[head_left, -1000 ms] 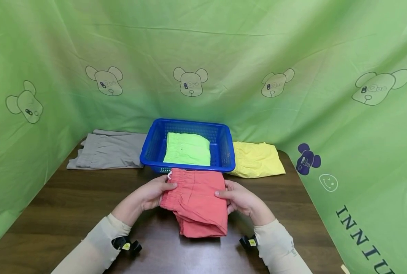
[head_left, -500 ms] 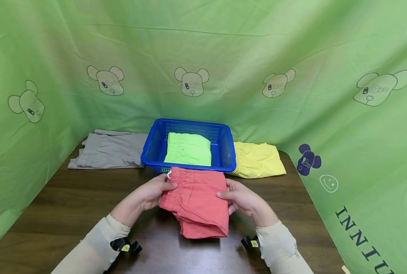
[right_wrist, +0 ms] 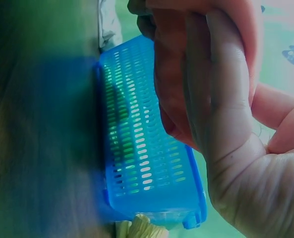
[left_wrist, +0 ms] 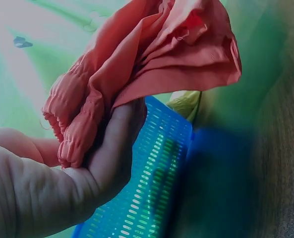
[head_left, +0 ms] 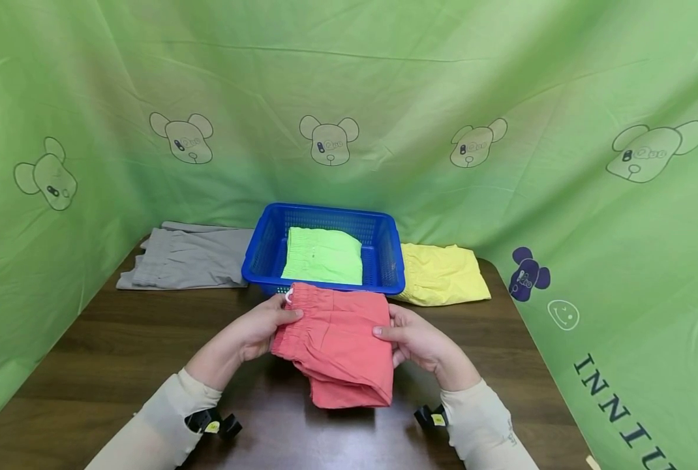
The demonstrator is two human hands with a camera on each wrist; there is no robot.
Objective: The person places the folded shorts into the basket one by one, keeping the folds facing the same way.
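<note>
A folded pair of coral-red shorts (head_left: 346, 346) with an elastic waistband and a white cord end is held up over the table, just in front of the basket. My left hand (head_left: 267, 326) grips the waistband side, thumb on top and fingers underneath; the left wrist view shows the gathered waistband (left_wrist: 77, 129) between thumb and fingers. On the opposite edge my right hand (head_left: 419, 343) pinches the cloth, thumb above, with straight fingers (right_wrist: 228, 74) beneath it. Behind stands a blue perforated plastic basket (head_left: 398, 261) with a folded neon-green garment (head_left: 323, 256) inside.
Folded grey shorts (head_left: 190, 258) lie left of the basket, and a folded yellow garment (head_left: 443, 274) lies to its right. Brown wood-grain table (head_left: 149, 346) spreads beneath. A green printed curtain (head_left: 384, 78) hangs round the back and sides.
Both hands have raised the coral shorts slightly toward the basket, the waistband side tipping up a little. The grip of each hand stays the same, and the other garments have not moved.
</note>
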